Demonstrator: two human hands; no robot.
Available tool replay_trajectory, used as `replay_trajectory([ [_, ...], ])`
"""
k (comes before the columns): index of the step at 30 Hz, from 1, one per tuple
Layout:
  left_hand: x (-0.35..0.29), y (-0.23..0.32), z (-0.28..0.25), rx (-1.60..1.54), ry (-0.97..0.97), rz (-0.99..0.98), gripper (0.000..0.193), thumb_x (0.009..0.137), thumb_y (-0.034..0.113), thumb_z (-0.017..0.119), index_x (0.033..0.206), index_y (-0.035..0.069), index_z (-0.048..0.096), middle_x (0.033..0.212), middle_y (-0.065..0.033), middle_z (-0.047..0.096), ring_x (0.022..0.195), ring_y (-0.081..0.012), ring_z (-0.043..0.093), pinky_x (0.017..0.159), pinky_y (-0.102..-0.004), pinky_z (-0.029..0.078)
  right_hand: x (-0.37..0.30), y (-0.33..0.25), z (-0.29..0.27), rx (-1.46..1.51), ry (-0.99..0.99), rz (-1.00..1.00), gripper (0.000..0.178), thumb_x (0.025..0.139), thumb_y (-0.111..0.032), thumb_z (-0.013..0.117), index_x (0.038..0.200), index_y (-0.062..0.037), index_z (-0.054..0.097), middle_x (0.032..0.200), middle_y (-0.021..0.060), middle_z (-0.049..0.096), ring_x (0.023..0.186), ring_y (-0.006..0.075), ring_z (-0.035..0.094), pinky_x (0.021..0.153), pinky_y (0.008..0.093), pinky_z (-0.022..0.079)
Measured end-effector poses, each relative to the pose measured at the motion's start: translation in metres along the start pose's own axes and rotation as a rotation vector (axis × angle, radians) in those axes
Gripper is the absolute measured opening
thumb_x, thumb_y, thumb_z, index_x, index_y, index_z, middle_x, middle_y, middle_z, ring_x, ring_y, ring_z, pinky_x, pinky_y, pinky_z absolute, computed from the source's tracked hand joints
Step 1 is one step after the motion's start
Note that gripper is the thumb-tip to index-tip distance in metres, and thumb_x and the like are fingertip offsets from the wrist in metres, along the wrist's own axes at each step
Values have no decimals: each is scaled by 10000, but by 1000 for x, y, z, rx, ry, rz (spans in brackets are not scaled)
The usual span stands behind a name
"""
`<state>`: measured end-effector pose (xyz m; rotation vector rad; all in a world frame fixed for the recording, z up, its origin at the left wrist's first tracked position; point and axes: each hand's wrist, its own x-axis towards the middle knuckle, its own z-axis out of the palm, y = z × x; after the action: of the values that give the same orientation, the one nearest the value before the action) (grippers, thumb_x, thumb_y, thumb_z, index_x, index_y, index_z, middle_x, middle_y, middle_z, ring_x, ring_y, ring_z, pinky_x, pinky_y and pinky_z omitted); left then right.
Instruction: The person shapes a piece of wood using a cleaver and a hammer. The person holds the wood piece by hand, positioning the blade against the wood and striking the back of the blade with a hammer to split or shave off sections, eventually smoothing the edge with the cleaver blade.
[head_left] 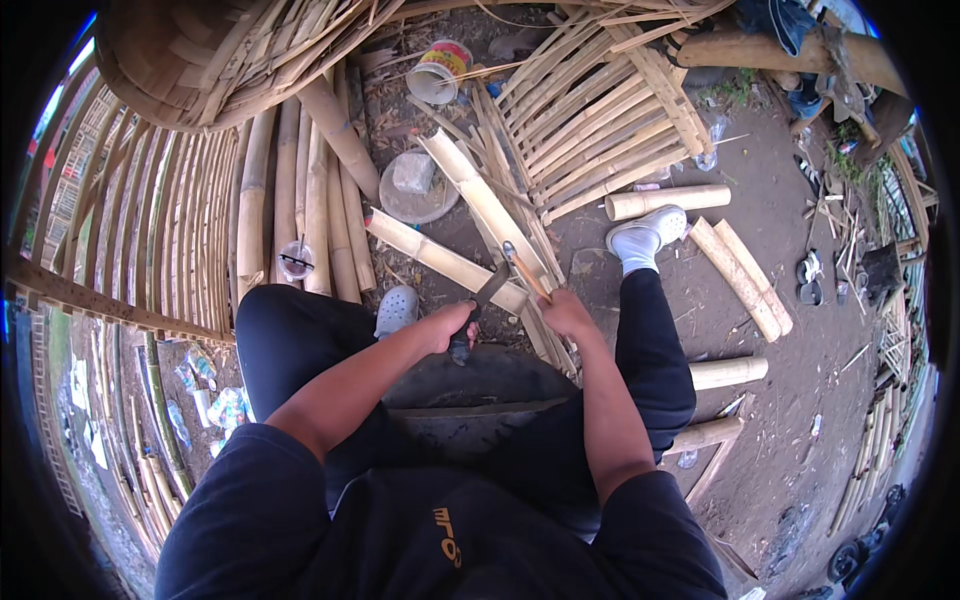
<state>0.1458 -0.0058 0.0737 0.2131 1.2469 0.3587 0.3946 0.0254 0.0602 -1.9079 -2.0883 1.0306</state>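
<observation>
Dark shirt closest. Left hand grips dark knife by handle, likely for safety; right hand squeezes wooden-handled tool over split bamboo.

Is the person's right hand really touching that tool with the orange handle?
Touching. The head view shows the right hand closed around the near end of the orange-handled tool.

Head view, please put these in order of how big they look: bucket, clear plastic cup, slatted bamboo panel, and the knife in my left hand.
1. Slatted bamboo panel
2. Bucket
3. Clear plastic cup and knife: too alike to rank.
</observation>
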Motion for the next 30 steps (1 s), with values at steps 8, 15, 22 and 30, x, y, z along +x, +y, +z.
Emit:
replay_trajectory([
  [8,-4,1,3,23,20,28,269,997,311,403,835,102,453,607,15,461,480,-103,450,499,-334,454,11,-37,-13,-21,-87,-4,402,930,-320,540,936,75,614,904,268,646,837,432,637,756,478,485],
  [15,-1,-4,-3,17,22,32,280,996,305,398,820,96,458,597,4,459,478,-113,455,497,-350,464,22,-165,-107,26,287,-329,343,947,-331,521,956,9,570,747,268,623,789,456,613,757,529,481],
  [22,-4,0,-4,-9,2,24,289,987,304,400,802,92,467,591,9,466,477,-105,456,498,-318,443,20,-59,0,-306,-64,-24,368,948,-369,502,1038,-23,591,913,253,658,901,382,652,812,499,506],
  [30,-27,-15,19,229,14,-45,317,977,281,415,747,71,477,587,-29,478,497,-154,476,473,-353,436,-9,3,-26,-214,-25,97,434,941,-397,489,971,-5,671,890,285,643,939,419,625,835,490,479],
])
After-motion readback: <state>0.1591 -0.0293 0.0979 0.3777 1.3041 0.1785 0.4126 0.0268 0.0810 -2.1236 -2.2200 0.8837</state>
